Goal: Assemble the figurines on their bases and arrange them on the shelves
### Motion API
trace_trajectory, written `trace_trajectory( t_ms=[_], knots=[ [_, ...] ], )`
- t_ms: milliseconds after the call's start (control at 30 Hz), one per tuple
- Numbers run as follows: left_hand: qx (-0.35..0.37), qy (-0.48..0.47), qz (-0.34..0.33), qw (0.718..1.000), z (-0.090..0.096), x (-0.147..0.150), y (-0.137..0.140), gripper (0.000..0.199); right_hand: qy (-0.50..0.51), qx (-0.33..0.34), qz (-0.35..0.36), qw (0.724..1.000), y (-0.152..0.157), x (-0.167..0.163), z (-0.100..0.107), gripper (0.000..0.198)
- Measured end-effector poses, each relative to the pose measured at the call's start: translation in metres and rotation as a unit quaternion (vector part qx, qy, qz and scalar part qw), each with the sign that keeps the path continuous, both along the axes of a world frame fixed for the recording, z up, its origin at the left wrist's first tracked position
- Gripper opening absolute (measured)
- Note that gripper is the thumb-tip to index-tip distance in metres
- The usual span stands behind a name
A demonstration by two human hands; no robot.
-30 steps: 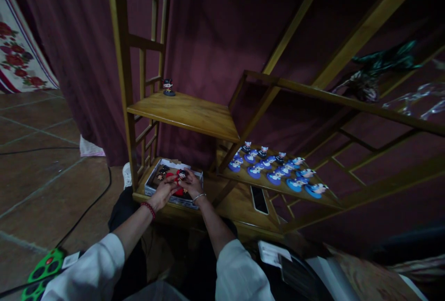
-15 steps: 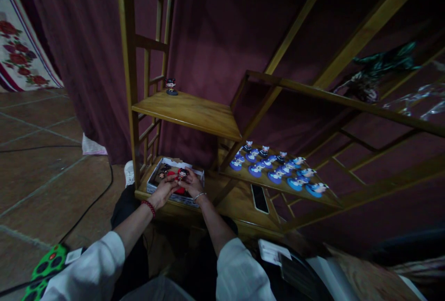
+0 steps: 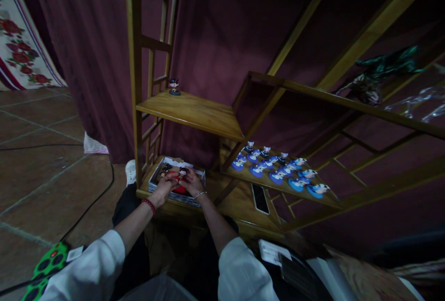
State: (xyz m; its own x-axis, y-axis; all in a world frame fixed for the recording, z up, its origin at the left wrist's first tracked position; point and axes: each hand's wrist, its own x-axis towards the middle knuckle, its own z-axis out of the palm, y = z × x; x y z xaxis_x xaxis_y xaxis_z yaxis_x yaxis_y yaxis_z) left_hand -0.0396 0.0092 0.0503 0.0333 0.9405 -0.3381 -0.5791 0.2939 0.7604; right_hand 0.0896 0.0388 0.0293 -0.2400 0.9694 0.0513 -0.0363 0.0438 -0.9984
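Both my hands meet over a shallow cardboard box (image 3: 153, 185) on the low shelf. Between their fingertips is a small black-haired figurine (image 3: 182, 173), held upright. My left hand (image 3: 166, 188) grips it from the left, fingers closed. From the other side my right hand (image 3: 193, 183) closes on the same figurine. Inside the box lie more dark-haired figurines (image 3: 165, 169) and something red (image 3: 179, 190), partly covered by my hands. A similar figurine (image 3: 174, 87) on a dark base stands alone on the wooden shelf (image 3: 194, 111) above.
Several purple, blue and black figurines (image 3: 278, 173) stand on a shelf to the right. Below them lies a phone (image 3: 260, 198). A wooden post (image 3: 134, 83) rises left of the box. A cable (image 3: 100, 196) and a green object (image 3: 48, 264) are on the floor.
The figurine in my hands looks slightly more upright, with its face showing more clearly. My hands stay over the box; the whole view has shifted slightly.
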Motion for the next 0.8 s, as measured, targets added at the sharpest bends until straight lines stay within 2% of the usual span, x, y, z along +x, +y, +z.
trace_trajectory(
  t_ms=[333,600,800],
  knots=[
    [0.015,-0.003,0.000,1.000,0.001,-0.002,-0.002,0.027,-0.005,0.024,0.001,1.000,-0.002,-0.004,0.005,0.074],
    [0.003,-0.006,0.017,1.000,0.004,-0.003,-0.003,0.026,-0.029,0.040,0.000,0.999,0.001,-0.010,0.008,0.061],
    [0.027,0.017,0.018,0.999,0.015,-0.006,-0.006,0.025,-0.029,0.066,0.009,0.997,-0.001,-0.014,0.016,0.049]
  ],
)
